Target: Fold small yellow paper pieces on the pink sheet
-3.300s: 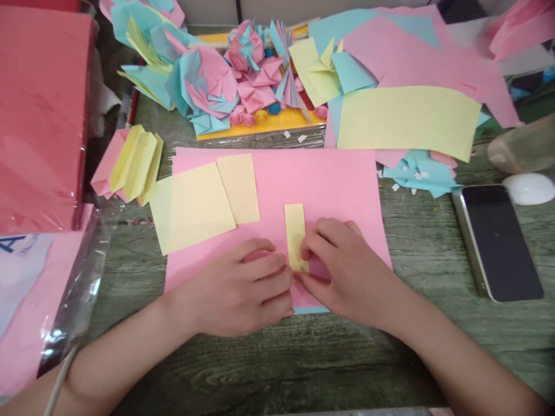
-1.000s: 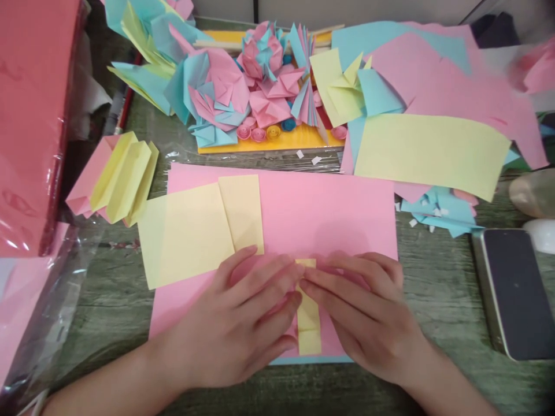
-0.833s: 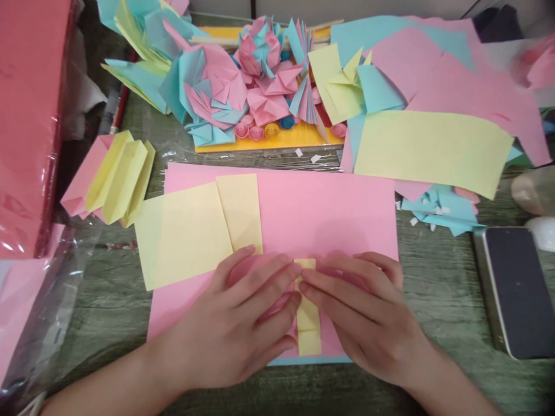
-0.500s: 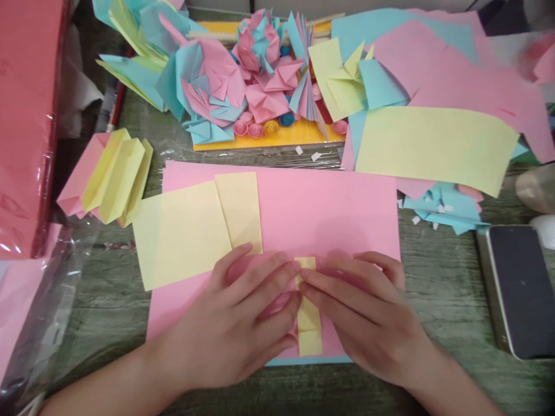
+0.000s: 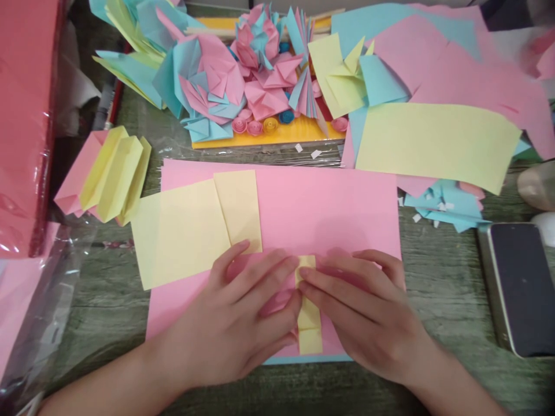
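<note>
A narrow folded strip of yellow paper [image 5: 309,323] lies lengthwise on a pink sheet [image 5: 329,214], with a crease across its lower part. My left hand [image 5: 247,312] grips the strip's left edge, its fingers bent and their tips at the paper. From the other side, my right hand [image 5: 373,306] presses finger and thumb onto the upper part of the strip. The fingertips of both hands nearly meet there and cover some of the paper. Beyond my left hand rest a larger yellow sheet [image 5: 182,231] and a smaller yellow piece [image 5: 239,208].
Folded pink and blue paper flowers [image 5: 217,75] crowd a yellow-orange board [image 5: 208,143] at the back. A pleated yellow paper piece [image 5: 117,173] lies left, near a red package [image 5: 26,127]. On the right are a phone [image 5: 522,289] and a curved yellow sheet [image 5: 437,138].
Both hands stay on the yellow strip in almost the same pose. The whole view has shifted very slightly; nothing else has visibly moved.
</note>
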Demonstrator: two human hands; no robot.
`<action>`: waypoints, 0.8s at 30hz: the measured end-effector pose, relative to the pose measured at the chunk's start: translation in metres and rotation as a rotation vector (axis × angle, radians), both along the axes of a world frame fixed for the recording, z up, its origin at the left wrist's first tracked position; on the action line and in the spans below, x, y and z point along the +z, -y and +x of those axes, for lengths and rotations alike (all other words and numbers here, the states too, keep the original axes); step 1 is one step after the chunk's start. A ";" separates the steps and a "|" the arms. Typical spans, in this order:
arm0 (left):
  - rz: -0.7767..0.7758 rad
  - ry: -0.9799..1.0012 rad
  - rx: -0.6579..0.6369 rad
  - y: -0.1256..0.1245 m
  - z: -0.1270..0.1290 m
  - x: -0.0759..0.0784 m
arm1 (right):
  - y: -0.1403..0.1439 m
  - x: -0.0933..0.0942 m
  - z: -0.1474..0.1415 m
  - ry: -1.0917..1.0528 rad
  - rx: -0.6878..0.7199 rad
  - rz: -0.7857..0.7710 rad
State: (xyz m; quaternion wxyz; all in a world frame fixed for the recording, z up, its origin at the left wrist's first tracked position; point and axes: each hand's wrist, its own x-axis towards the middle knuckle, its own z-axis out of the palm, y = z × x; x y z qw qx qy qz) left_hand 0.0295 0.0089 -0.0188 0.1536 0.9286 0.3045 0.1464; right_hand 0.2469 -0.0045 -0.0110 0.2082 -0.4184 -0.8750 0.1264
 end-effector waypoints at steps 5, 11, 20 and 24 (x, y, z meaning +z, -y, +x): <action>0.001 -0.003 0.024 0.000 0.002 0.000 | 0.001 -0.001 0.001 -0.004 0.015 0.017; 0.000 0.002 0.041 0.000 0.002 0.000 | -0.001 0.000 0.001 0.002 0.026 0.012; 0.054 -0.040 -0.013 0.003 0.002 0.000 | -0.002 0.001 0.001 0.007 0.041 0.015; 0.067 -0.033 -0.002 0.004 0.003 0.000 | -0.002 0.001 0.001 0.013 0.046 0.025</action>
